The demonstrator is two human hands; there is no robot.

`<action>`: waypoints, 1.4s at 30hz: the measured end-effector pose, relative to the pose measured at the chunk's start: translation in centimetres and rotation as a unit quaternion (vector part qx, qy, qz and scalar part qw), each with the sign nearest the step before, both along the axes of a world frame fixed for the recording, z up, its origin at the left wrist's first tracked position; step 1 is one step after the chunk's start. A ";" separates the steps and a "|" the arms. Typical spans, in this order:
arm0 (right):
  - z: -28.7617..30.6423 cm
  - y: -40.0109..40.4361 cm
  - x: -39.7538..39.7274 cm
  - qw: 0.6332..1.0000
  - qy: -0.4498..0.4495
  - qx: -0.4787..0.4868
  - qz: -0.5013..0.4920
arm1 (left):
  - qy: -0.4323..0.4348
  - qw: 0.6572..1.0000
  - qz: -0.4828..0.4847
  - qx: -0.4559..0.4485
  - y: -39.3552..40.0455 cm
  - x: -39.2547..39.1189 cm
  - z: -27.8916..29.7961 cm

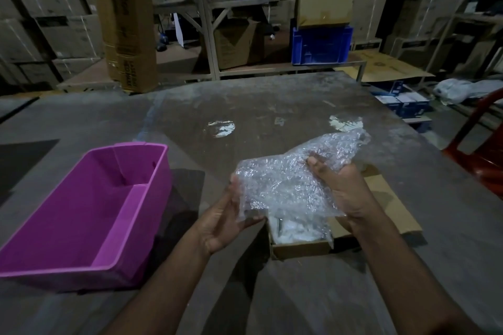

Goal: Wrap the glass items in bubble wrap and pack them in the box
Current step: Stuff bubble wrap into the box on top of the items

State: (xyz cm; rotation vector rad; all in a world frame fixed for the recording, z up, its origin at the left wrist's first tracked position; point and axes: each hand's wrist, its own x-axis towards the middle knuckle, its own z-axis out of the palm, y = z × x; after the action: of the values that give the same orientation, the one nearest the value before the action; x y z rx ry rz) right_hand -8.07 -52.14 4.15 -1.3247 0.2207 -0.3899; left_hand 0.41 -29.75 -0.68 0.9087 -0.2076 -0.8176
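Head view: a crumpled bundle of bubble wrap (288, 179) is held up between both hands above the grey table (272, 106). The left hand (226, 215) pinches the bundle's lower left edge between thumb and fingers, while the right hand (345, 190) is curled round its right side, thumb pressed into the plastic. Whether a glass item is already inside the wrap cannot be told, since the plastic is too creased and the light too dim.

Directly beneath the hands, an open cardboard box (299, 249) is seen, with something pale and wrapped already lying in it; its flap (386, 207) is spread flat under the right wrist. A purple plastic bin (89, 215) stands well to the left of the left hand.

The step in hand is judged to be the closing of the wrap before lowering. It is done well if the loose upper flap beyond the right thumb is folded over and tucked in, so no glass is left bare. The bundle should be supported from below, not squeezed, and lowered straight down beside the wrapped piece, not dropped onto it.
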 end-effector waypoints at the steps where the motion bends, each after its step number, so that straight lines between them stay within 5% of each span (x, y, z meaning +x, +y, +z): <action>1: 0.0 0.0 0.0 1.000 -0.002 -0.003 0.005 | 0.008 1.000 -0.006 -0.015 0.0 0.1 0.0; 11: -1.8 -1.7 -0.9 0.999 0.007 -0.038 -0.020 | -0.093 0.987 0.088 0.096 0.4 1.0 2.1; 17: -2.1 -1.8 -1.0 0.998 0.028 0.061 0.017 | -0.127 0.984 0.078 0.098 1.0 1.8 1.9; 23: -2.7 -2.3 -0.6 0.992 0.084 0.087 -0.030 | -0.063 0.994 -0.030 0.083 2.2 1.1 1.9; 27: -2.4 -2.0 -0.3 0.990 0.074 0.119 -0.015 | 0.024 0.993 -0.017 0.116 1.4 1.0 1.4; 31: -2.0 -1.7 -0.1 0.991 0.084 0.103 -0.002 | 0.012 0.991 0.029 0.133 0.6 1.1 0.1; 42: -3.7 -1.7 -0.5 0.993 0.065 -0.037 -0.090 | -0.183 0.970 0.134 0.091 1.3 1.7 1.8</action>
State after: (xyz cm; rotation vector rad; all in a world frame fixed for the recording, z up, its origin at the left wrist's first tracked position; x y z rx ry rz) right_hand -8.54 -53.87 0.46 -1.4097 0.4403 -0.4673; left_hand 2.11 -28.41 1.11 1.2300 -0.3271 -0.4171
